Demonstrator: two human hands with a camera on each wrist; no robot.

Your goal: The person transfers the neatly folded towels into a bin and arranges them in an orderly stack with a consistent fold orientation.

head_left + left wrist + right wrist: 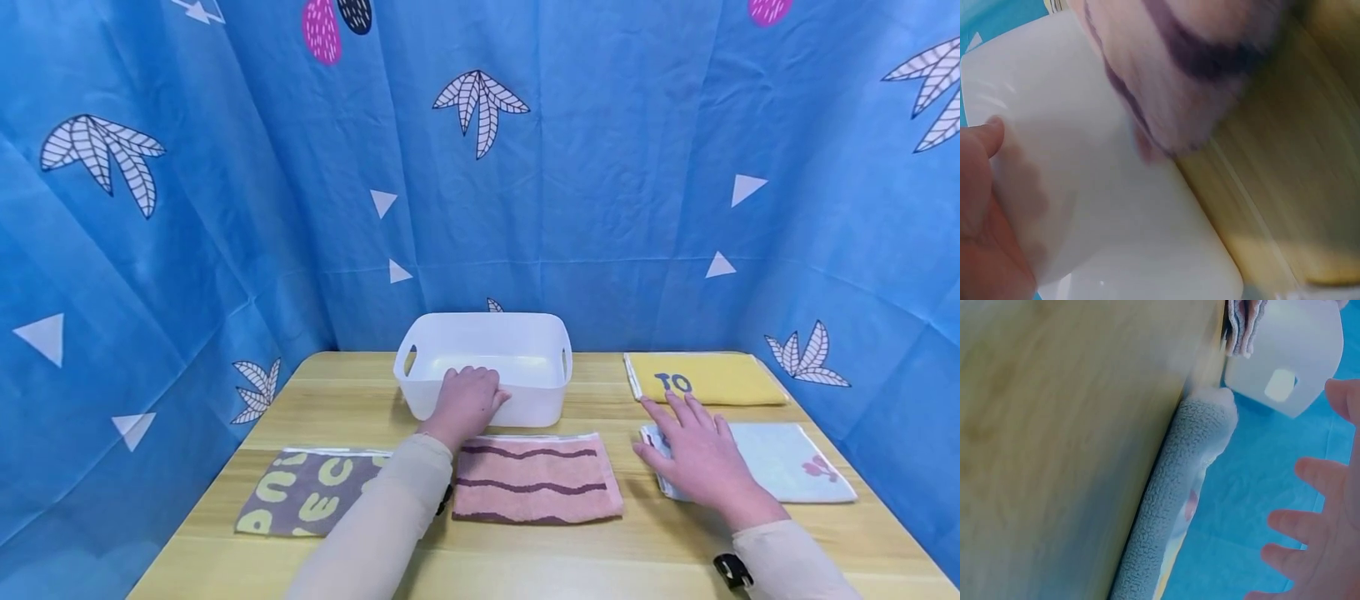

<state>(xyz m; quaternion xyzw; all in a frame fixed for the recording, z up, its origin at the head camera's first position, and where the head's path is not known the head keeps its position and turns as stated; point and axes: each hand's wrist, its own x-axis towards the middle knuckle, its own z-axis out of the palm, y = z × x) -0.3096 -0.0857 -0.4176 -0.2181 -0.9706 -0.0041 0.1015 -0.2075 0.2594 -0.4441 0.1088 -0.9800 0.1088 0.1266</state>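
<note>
At nine o'clock from a folded pink cloth towel with dark wavy stripes, a folded grey-purple towel with pale yellow letters is laid on the light wooden table, its right end overlapped in the head view by the pale left sleeve. At eleven o'clock from the pink towel, the front rim of a white, rounded rectangular plastic basket is gripped by the left hand; the fingers are hooked over the rim, the thumb is kept on the near side, and finger shadows are seen through the wall in the left wrist view. The basket is set upright, its two end walls each pierced by an oval handle slot. The right hand is held at three o'clock from the pink towel, its fingers spread apart and closed on nothing; in the right wrist view they are separated by a gap from the towel below. At two o'clock a folded yellow towel, marked with dark "TO" letters, is placed. At three o'clock, partly hidden by the right hand, a folded pale blue towel with a pink motif is laid.
</note>
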